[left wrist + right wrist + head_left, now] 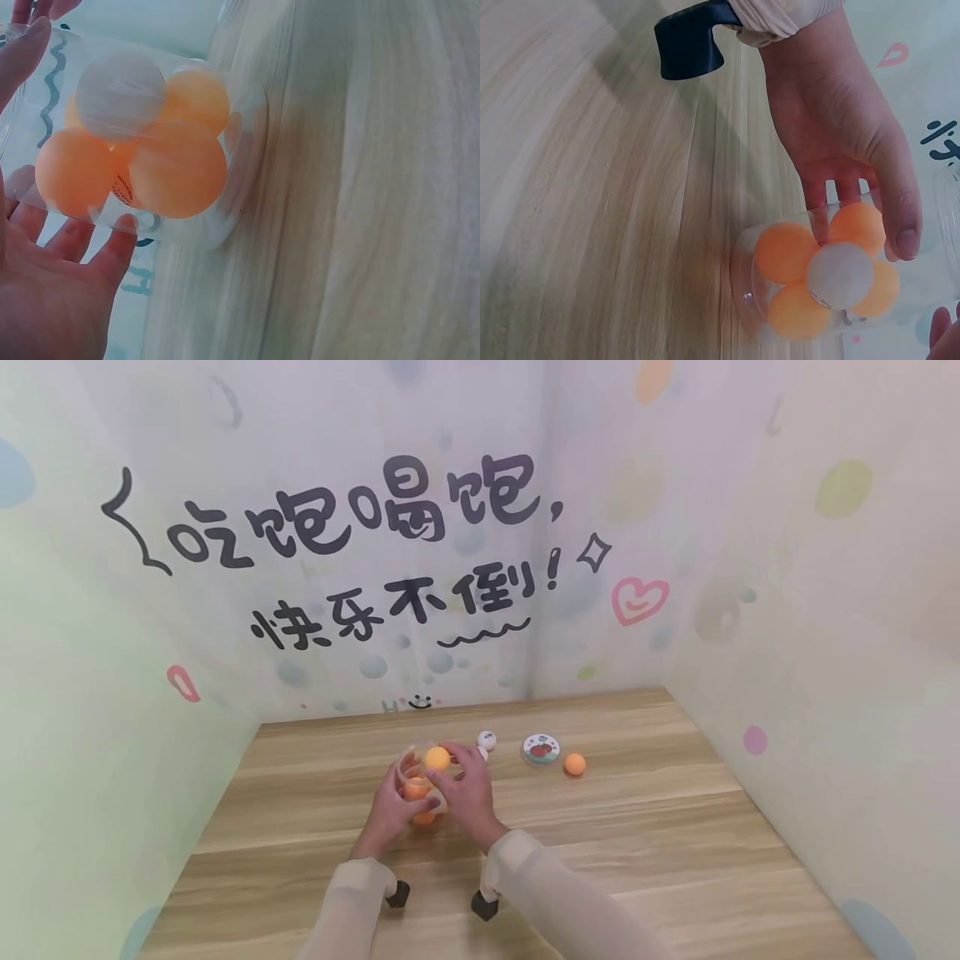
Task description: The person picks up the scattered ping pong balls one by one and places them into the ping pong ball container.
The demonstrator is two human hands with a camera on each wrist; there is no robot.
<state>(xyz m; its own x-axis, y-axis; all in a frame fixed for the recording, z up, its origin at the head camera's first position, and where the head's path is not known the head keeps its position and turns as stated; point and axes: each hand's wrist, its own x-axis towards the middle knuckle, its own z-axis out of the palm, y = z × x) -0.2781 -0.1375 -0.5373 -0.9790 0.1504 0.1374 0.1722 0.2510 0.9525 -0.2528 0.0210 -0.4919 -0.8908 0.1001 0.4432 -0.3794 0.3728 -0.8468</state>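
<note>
Wood-grain table [675, 860]. Left hand [387, 810] gripping clear jar [246, 142]; right hand [468, 789] pinching orange ball [438, 758] at mouth. Printed disc [541, 749] farther right.

I wear long sleeves [558, 889] of plain cream cloth; the right cuff [772, 19] is gathered in soft folds; below each sleeve sits one small black block [686, 49].
</note>
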